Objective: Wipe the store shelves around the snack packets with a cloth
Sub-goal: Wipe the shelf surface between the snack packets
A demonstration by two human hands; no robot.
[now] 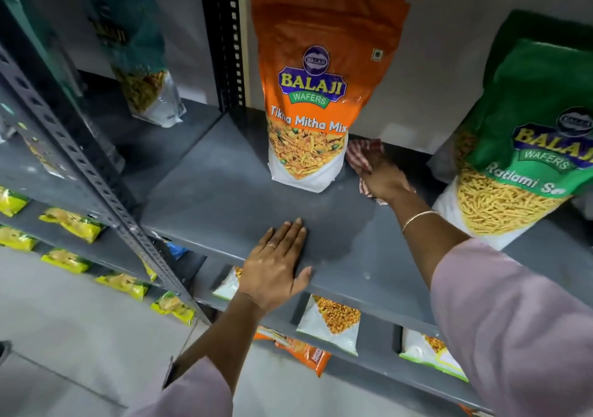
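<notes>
A grey metal shelf [224, 198] carries an upright orange Tikha Mitha Mix packet [316, 95] at its back middle and a green Ratlami Sev packet [526, 147] at the right. A red-and-white checked cloth [364, 155] lies on the shelf between the two packets, close to the orange one. My right hand [383, 180] lies on top of the cloth and presses it against the shelf near the back. My left hand [277, 265] rests flat on the shelf's front edge, fingers straight, holding nothing.
A perforated upright post [96, 172] stands left of the shelf. Beyond it a dark green packet [141, 63] stands on the neighbouring shelf. Lower shelves hold yellow packets [73, 224] at left and white-and-orange packets [330, 323] under my arms. A back post [229, 38] rises behind the orange packet.
</notes>
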